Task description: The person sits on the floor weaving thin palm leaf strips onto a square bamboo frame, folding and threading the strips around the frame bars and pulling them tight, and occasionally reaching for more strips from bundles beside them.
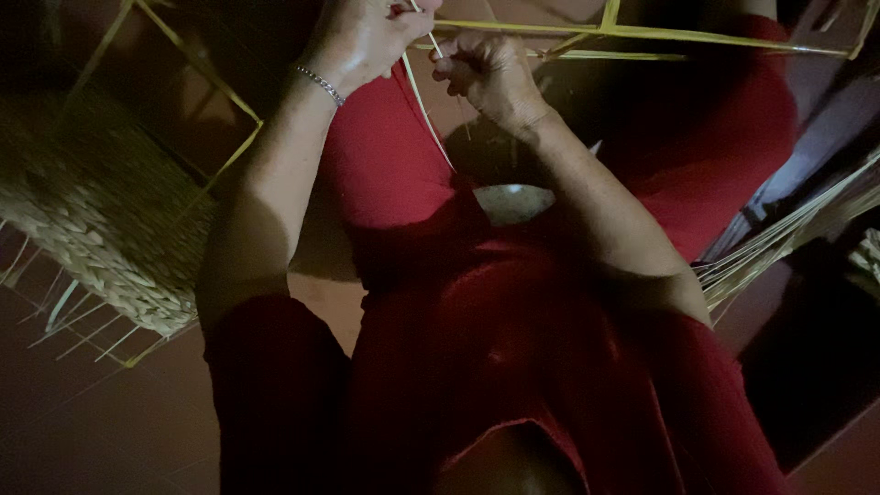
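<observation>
A thin palm-leaf strip (423, 96) is pinched at the frame's top by both the left hand (362, 37) and right hand (486, 69), fingertips partly cut off. One woven mat (92, 211) is seen left, one strip bundle (779, 243) right, dimly lit.

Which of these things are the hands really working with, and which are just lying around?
In use:
- left hand and right hand, both pinching thin pale leaf strips
- one strip hanging down from the fingers

Lying about:
- woven basket on the floor to the left
- bundle of loose strips at the right
- small pale object below the hands, too dim to identify
</observation>
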